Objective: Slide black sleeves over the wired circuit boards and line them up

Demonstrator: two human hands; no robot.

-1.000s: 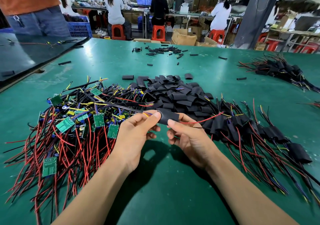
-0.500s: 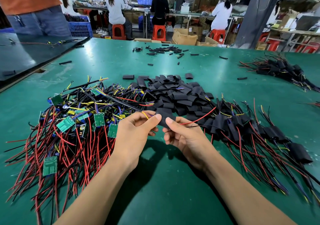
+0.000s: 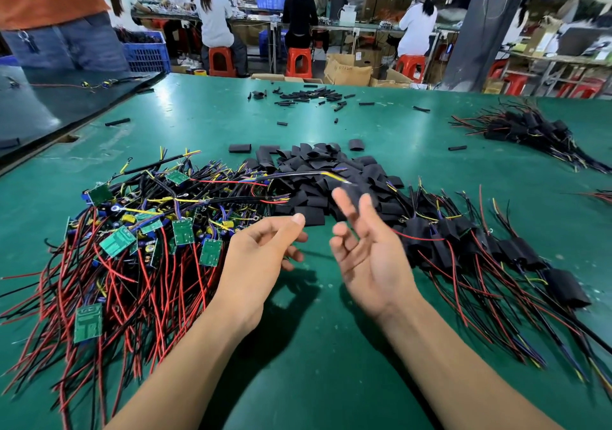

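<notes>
Your left hand (image 3: 261, 254) and right hand (image 3: 367, 257) hover empty, fingers loose, so take one green circuit board (image 3: 182, 231) from the heap at left, then a black sleeve (image 3: 316, 201) from the middle pile, wires threaded first.

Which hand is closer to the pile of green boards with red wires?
Left. The left hand hovers just beside the green boards, at the pile's right edge. The right hand is farther right, by the black-sleeved bundles.
</notes>
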